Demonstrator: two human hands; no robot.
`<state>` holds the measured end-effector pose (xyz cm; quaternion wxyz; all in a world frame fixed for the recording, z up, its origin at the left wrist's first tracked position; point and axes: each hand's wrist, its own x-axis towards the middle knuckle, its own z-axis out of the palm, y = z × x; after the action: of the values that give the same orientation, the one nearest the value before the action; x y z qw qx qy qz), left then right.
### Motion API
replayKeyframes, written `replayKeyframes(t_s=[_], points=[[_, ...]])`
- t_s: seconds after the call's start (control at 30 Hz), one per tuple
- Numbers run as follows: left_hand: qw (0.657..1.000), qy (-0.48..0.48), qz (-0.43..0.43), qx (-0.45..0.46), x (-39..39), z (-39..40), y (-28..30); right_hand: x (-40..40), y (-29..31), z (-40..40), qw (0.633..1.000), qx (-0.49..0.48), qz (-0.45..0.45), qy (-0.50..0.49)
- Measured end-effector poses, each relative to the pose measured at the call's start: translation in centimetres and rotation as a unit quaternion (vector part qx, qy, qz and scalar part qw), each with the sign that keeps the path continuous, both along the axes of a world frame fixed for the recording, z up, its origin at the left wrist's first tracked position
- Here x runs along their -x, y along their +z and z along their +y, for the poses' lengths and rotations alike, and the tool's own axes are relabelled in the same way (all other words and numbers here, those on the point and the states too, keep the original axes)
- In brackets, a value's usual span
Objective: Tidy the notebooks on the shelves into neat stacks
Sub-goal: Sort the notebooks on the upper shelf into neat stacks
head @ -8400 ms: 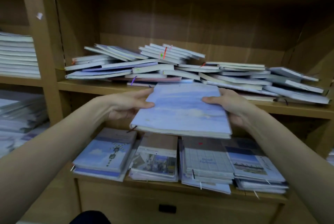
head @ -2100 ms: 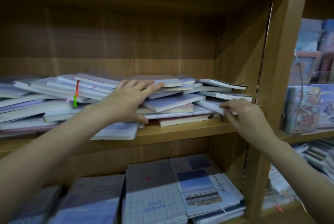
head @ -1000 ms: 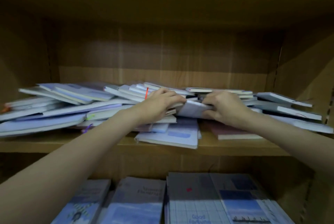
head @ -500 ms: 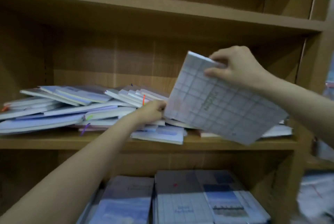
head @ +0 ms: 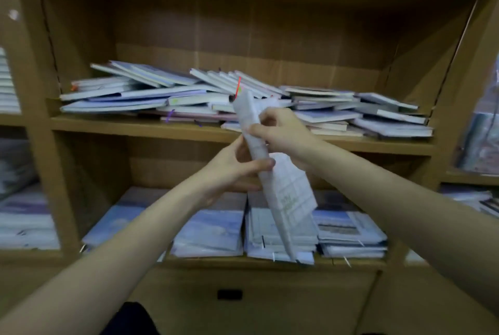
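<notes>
Pulled out of the heap (head: pixel 243 102) and swung down in front of the shelves: one grid notebook (head: pixel 283 188), now held edge-on and steeply tilted, its top corner toward 12 o'clock, its bottom corner toward 5 o'clock, over the lower stacks. Half a second ago raised flat-faced in the right hand alone, with the left hand still in the pile; now gripped from both sides. Left hand (head: pixel 235 169) curled round the notebook near its middle, thumb across the near face. Right hand (head: pixel 280 134) closed on the upper part, fingers wrapped over the edge. Neither grip slack.

Behind, at 12 o'clock, the upper shelf (head: pixel 140 129) still loaded with loose notebooks, fanned and overlapping from left wall to right, none squared. Below, at 6 o'clock, the lower shelf (head: pixel 351 263) carrying four flat stacks side by side; the third stack (head: pixel 259 229) apparently of the same grid pattern, though motion blur leaves that uncertain.

Meaning for the job: sorting under way, one book taken from the mess and likely bound for its matching stack just beneath. Much left to do, with the bulk of the heap untouched. Care needed on the way down, so the tilted book lands flat and flush rather than knocking the stack's edge askew.
</notes>
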<state>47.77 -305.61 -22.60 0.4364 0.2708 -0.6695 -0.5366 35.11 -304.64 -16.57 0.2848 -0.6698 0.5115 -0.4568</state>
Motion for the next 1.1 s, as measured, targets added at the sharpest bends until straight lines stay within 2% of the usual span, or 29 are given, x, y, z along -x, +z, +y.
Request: replayKeyframes(t_s=[0.07,0.1,0.2,0.23,0.27,0.3,0.37,0.4,0.6,0.63,0.7,0.77,0.8,0.9,0.93,1.0,1.1], points=[[0.994,0.099,0.001,0.037,-0.9,-0.1,-1.5,0.1,-2.1,1.1,0.991,-0.07,-0.066,0.098],[0.993,0.118,0.01,0.023,-1.7,0.0,-2.3,0.6,-3.4,1.6,0.988,-0.091,-0.057,0.11],[0.991,0.116,0.02,-0.058,-4.9,0.7,-4.8,3.8,-8.4,1.9,0.992,-0.058,0.115,0.009],[0.989,0.113,0.023,-0.093,-5.7,0.9,-5.8,4.8,-10.5,2.2,0.987,-0.086,0.134,-0.014],[0.985,0.11,0.037,-0.131,-6.3,0.7,-7.0,5.3,-12.6,2.6,0.983,-0.153,0.1,-0.012],[0.978,0.113,0.046,-0.168,-6.6,0.4,-8.1,5.3,-14.3,3.2,0.971,-0.239,0.025,0.008],[0.965,0.126,0.035,-0.227,-6.8,-0.7,-9.5,4.7,-17.2,3.3,0.923,-0.362,-0.12,0.058],[0.959,0.133,0.028,-0.247,-6.7,-1.4,-10.0,4.5,-18.3,2.9,0.903,-0.392,-0.162,0.073],[0.928,0.2,0.042,-0.312,-7.8,-6.1,-11.6,4.9,-19.1,0.1,0.888,-0.372,-0.261,0.074],[0.922,0.207,0.048,-0.323,-7.8,-6.8,-11.8,4.8,-19.3,-0.2,0.894,-0.366,-0.25,0.07],[0.917,0.205,0.065,-0.335,-7.5,-7.9,-12.2,4.5,-20.4,-0.9,0.917,-0.359,-0.165,0.057],[0.914,0.194,0.081,-0.347,-7.1,-8.6,-12.3,4.0,-21.7,-1.4,0.912,-0.385,-0.135,0.048],[0.912,0.187,0.084,-0.356,-7.0,-8.9,-12.2,3.7,-22.2,-1.5,0.897,-0.406,-0.163,0.058],[0.905,0.174,0.082,-0.379,-7.6,-9.7,-12.1,3.2,-22.5,-2.3,0.838,-0.422,-0.329,0.107],[0.904,0.176,0.079,-0.382,-7.9,-10.0,-12.2,3.1,-22.4,-2.8,0.836,-0.406,-0.353,0.113],[0.91,0.185,0.059,-0.366,-8.4,-10.4,-12.8,2.9,-22.3,-3.8,0.862,-0.367,-0.34,0.084],[0.923,0.129,-0.039,-0.359,-8.5,-9.9,-14.4,2.2,-22.8,-4.9,0.906,-0.319,-0.278,-0.005]])
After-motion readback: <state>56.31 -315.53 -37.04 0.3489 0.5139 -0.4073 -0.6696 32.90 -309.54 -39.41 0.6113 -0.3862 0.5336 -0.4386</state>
